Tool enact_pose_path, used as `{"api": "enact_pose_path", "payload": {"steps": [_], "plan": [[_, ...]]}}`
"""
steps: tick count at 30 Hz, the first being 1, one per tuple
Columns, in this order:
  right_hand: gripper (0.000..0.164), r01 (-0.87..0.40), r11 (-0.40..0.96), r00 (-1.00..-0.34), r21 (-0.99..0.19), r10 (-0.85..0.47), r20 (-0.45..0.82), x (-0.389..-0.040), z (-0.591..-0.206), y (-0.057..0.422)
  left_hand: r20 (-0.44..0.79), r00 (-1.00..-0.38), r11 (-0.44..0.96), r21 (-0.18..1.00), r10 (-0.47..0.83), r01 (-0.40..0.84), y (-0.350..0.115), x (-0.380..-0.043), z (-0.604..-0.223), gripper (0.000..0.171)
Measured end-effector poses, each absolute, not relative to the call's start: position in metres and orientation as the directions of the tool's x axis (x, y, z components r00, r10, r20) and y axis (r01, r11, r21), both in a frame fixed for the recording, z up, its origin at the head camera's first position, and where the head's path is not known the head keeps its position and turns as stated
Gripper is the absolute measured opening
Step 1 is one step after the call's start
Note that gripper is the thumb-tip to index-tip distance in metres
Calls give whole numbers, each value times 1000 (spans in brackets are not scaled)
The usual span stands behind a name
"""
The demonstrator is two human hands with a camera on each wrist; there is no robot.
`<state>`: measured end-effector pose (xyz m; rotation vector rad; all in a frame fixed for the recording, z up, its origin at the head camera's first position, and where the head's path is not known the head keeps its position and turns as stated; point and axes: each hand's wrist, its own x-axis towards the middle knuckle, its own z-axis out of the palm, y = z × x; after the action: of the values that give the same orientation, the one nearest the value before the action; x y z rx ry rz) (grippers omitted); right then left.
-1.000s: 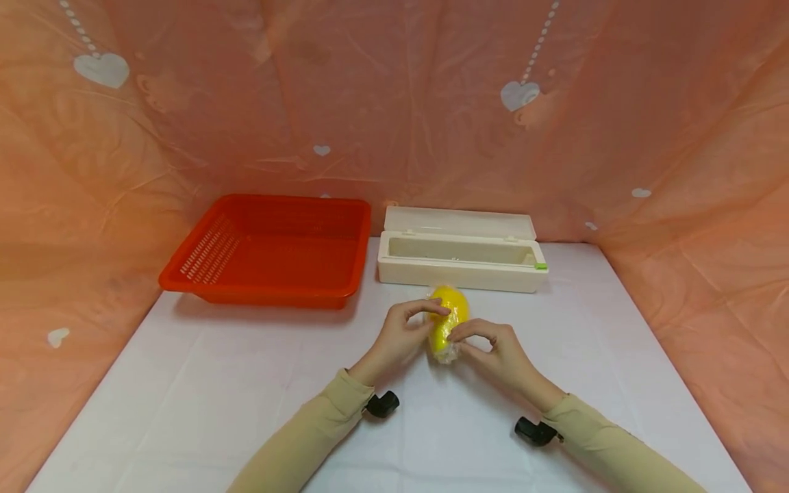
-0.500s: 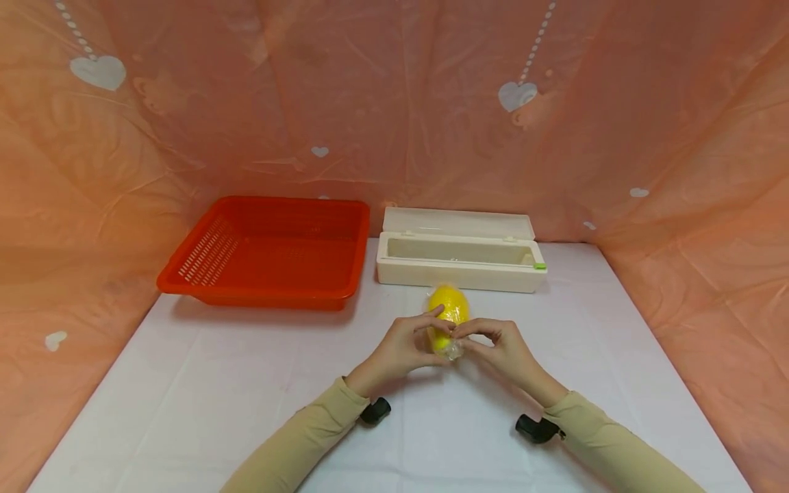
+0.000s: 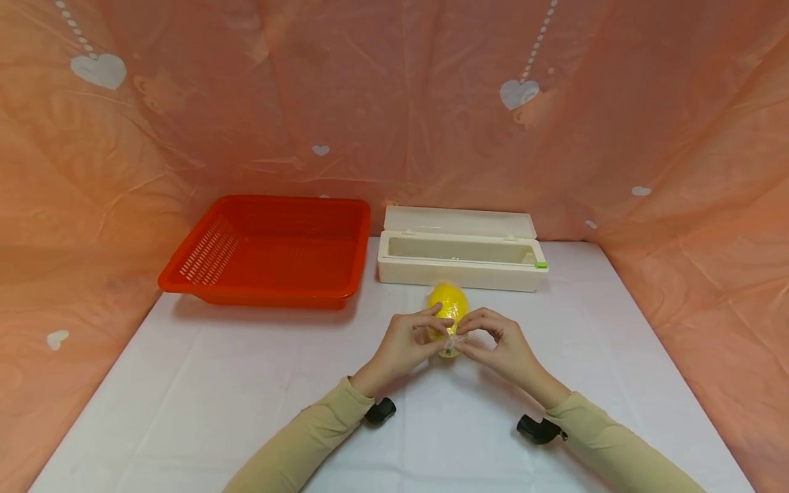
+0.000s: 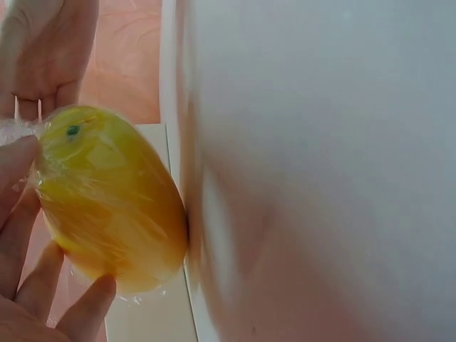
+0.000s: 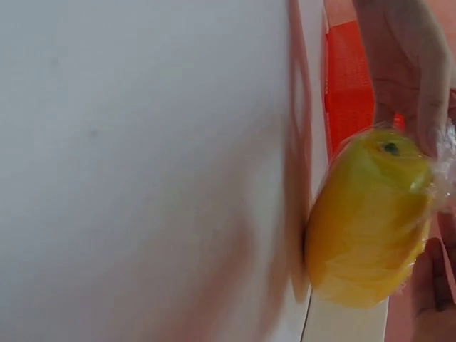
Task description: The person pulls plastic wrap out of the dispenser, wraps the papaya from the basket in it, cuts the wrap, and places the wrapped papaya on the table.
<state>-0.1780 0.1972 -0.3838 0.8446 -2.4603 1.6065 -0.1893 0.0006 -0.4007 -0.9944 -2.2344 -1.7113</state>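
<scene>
A yellow oval fruit (image 3: 448, 300) with a small dark green stem mark lies on the white tabletop, wrapped in clear cling film (image 3: 453, 340). My left hand (image 3: 403, 344) is at its left side, thumb and forefinger pinching film at the near end. In the left wrist view, other left fingers touch the fruit (image 4: 117, 206). From the right, my right hand (image 3: 508, 349) pinches the same gathered film between thumb and fingertips. The right wrist view shows the fruit (image 5: 363, 228) with crinkled film along one side; my right fingertips are partly out of frame there.
Behind the fruit stands a long white box (image 3: 459, 276), lid up, with a green piece at its right end. A red plastic basket (image 3: 271, 300) is at the back left. Peach cloth (image 3: 394, 103) hangs behind and at both sides.
My left thumb and fingers have shifted from the fruit's side to its near end. Both hands have come together at the film, which is now gathered between their fingertips.
</scene>
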Motion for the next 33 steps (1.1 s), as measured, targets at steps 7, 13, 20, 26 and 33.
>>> {"api": "enact_pose_path", "payload": {"steps": [7, 13, 20, 26, 33], "plan": [[10, -483, 368, -860, -795, -371, 350, -179, -385, 195, 503, -777, 169, 788, 379, 592, 2, -188, -400, 6], [9, -332, 421, -931, -844, -291, 221, -182, -385, 194, 508, -779, 157, 792, 367, 590, 3, -188, -401, 9], [15, -158, 366, -970, -917, -229, 75, -188, -389, 197, 483, -812, 133, 827, 329, 546, 7, -187, -402, 19], [30, -35, 304, -974, -952, -225, -36, -200, -406, 204, 401, -871, 110, 889, 283, 445, 8, -186, -404, 24], [38, 119, 249, -953, -961, -244, -181, -205, -408, 204, 340, -913, 52, 931, 227, 360, 9, -186, -407, 26]]}}
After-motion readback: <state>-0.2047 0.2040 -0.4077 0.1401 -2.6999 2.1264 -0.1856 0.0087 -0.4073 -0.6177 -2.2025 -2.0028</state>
